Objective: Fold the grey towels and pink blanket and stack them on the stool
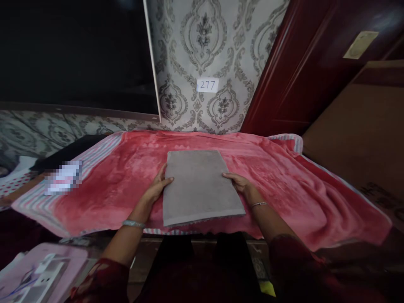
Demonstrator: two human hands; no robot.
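Note:
A grey folded towel [200, 185], flat and rectangular, is held between my two hands over a pink blanket. Its near edge shows a hem band with another layer just beneath. My left hand [158, 185] grips the left side, thumb on top and fingers mostly hidden beside and under it. On the opposite side, my right hand [238, 182] has its thumb on the top face, with the other fingers largely out of sight below. Whether the towel rests on the pink blanket [132, 181] or hangs slightly above it, I cannot tell.
Striped trim edges the blanket, which is rumpled at the right. A dark screen [75, 54] hangs at the back left. To the right stand a dark red door [284, 84] and a cardboard box [360, 139]. At the lower left is a pink stool-like surface [75, 254] with items on it.

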